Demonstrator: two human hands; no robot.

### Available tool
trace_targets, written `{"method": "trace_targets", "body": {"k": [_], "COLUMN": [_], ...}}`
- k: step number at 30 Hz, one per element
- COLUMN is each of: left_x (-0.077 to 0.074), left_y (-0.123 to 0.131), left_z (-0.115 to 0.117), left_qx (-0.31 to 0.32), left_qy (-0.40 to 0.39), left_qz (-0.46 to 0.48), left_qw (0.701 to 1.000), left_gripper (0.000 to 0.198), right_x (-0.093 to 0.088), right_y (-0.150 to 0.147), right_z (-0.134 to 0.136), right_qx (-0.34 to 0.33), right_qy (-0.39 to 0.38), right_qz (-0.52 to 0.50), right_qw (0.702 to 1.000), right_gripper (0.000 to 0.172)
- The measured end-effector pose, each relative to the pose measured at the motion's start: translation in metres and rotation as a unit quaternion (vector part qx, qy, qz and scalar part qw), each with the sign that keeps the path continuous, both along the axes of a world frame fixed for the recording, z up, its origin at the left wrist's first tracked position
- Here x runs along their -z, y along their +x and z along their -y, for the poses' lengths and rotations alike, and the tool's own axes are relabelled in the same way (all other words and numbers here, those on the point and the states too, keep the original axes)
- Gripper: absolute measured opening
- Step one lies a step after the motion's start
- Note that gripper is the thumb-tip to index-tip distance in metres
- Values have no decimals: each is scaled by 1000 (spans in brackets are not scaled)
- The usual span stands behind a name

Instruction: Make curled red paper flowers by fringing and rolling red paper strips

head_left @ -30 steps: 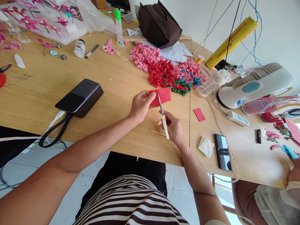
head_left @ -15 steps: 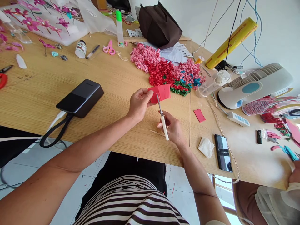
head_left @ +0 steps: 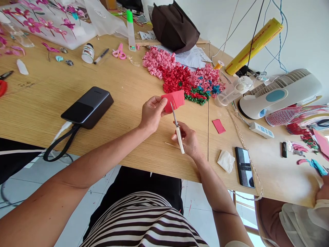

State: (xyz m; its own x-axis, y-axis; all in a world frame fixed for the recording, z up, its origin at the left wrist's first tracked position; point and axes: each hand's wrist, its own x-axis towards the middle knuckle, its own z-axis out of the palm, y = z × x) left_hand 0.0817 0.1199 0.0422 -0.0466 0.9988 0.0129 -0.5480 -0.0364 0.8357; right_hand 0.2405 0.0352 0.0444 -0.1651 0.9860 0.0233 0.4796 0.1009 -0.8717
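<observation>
A person's left hand (head_left: pixel 152 115) was raised just above a wooden table (head_left: pixel 128 85), thumb and fingertips pinched on the near edge of a small red paper (head_left: pixel 174 100); the paper stood out past the fingertips, on the side towards the right hand, and its far edge was cut into a fringe of narrow strips. The right hand (head_left: pixel 189 140) was just beside and nearer the body than the left, its fingers curled shut around the white handles of a pair of scissors (head_left: pixel 177 128); the slim blades pointed away from the body, and their tip met the lower edge of the red paper; whether the blades were parted could not be told.

Between the right hand and the table edge lay a thin wooden stick (head_left: pixel 169 144); beyond the paper, a heap of pink, red and green paper flowers (head_left: pixel 180 77); outward of the right hand, a small red offcut (head_left: pixel 218 126), a crumpled tissue (head_left: pixel 226 161) and a dark phone (head_left: pixel 244 167); farther that way, a white desk fan (head_left: pixel 280 94). Well outward of the left hand lay a black power bank (head_left: pixel 87 107) with a strap. Another person's pale sleeve (head_left: pixel 321 206) showed at the far right edge, well apart from both hands.
</observation>
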Motion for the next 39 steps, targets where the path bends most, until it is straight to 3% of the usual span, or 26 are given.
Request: {"method": "trace_targets", "body": {"k": [18,39], "left_x": [0,-3], "left_y": [1,1], "left_z": [1,2], "left_qx": [8,8], "left_qy": [6,-17], "left_qz": [18,14], "left_qw": [1000,1000], "left_gripper": [51,39], "right_x": [-2,1], "right_y": [-1,0], "right_z": [0,1], "right_qx": [-1,7], "right_qy": [-4,-17], "right_qz": [-7,-14], "right_qw": [1000,1000], "right_gripper": [74,70]}}
